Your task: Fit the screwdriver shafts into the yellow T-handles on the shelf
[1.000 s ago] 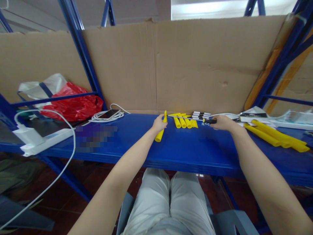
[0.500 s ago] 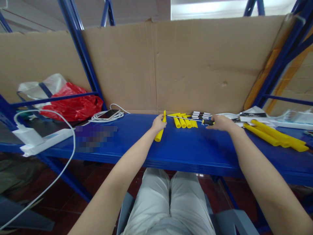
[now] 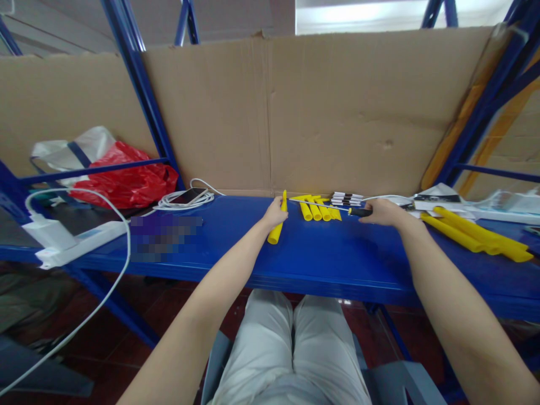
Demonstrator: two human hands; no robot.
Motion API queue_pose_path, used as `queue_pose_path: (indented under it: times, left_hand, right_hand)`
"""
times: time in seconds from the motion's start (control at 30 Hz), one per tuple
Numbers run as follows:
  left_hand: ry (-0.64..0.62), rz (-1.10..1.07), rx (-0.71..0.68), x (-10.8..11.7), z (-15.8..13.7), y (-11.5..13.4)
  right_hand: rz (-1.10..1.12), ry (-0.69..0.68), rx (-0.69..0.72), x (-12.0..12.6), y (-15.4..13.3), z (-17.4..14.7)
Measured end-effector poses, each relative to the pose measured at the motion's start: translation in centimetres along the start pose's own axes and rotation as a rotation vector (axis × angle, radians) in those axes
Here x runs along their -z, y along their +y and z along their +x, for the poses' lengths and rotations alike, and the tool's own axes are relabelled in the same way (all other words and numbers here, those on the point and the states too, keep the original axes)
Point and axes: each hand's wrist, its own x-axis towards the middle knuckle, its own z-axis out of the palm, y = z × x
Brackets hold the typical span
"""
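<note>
Blue worktop [image 3: 333, 253], left hand [image 3: 276, 214] gripping a yellow tube [image 3: 275, 234] over it: flattish top, round near end, middle kinda covered. Right hand [image 3: 382, 213] is holding a screwdriver [image 3: 360, 212], partly hidden, tip too tiny to make out.

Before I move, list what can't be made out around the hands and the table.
Head view:
Rear of the screwdriver: hidden by the right hand.
Part of the held yellow tube: covered by the left hand.
Whether the screwdriver's tip touches that tube: too small.
Whatever sits behind the pixelated patch: masked.
Details of the white-and-black pieces: too small.
</note>
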Motion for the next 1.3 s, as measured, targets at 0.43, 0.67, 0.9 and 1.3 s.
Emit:
queue_pose_path:
  times: [0.43, 0.67, 0.9, 1.3]
  left_hand:
    - [-0.076, 0.022, 0.054, 0.1, -0.5, 0.6]
    - [-0.06, 0.053, 0.032, -0.1, -0.4, 0.3]
    - [-0.038, 0.066, 0.047, 0.1, -0.4, 0.3]
    - [-0.078, 0.106, 0.026, 0.1, -0.2, 0.4]
  right_hand:
    - [0.025, 0.004, -0.014, 0.1, 0.3, 0.0]
    - [-0.035, 0.053, -0.042, -0.1, 0.0, 0.0]
    - [-0.037, 0.042, 0.012, -0.4, -0.5, 0.0]
    - [-0.116, 0.101, -0.001, -0.7, 0.0, 0.2]
